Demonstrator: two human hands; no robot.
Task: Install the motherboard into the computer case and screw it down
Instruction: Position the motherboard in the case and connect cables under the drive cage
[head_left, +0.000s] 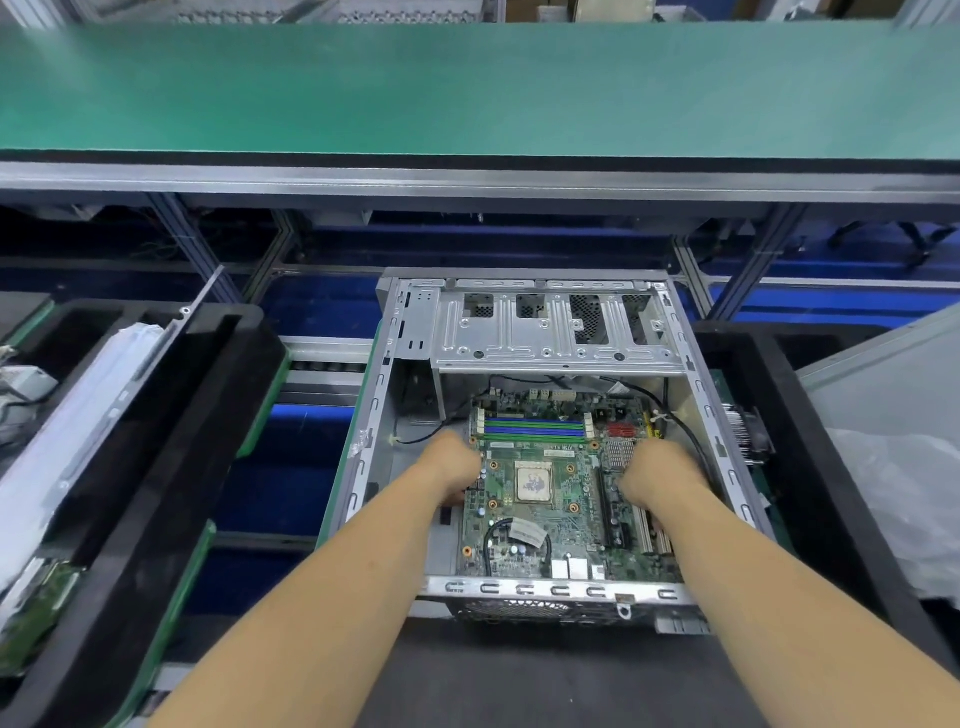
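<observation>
Both hands are reaching down into the open computer case (540, 441): the left hand (451, 470) is curling its fingers over the left edge of the motherboard (550, 499), and the right hand (655, 470) is gripping the board on its right side, beside the finned heatsink (621, 453). The one motherboard is lying flat inside the case, its square processor (533, 481) sitting between the two hands. Four memory slots (535, 427), blue and green, are running across the board just beyond the hands. A black cable (511, 540) with a white label is looping over the near part of the board; the label's print is too small to read. A bare strip of case floor is showing along the board's left edge, and the drive cage (545, 332) is spanning the far end above it. The case is resting on a dark worktop (519, 675), with one black foam tray (171, 441) well apart on the left and another (810, 441) close on the right. A green conveyor belt (467, 88) is stretching across the far side.
</observation>
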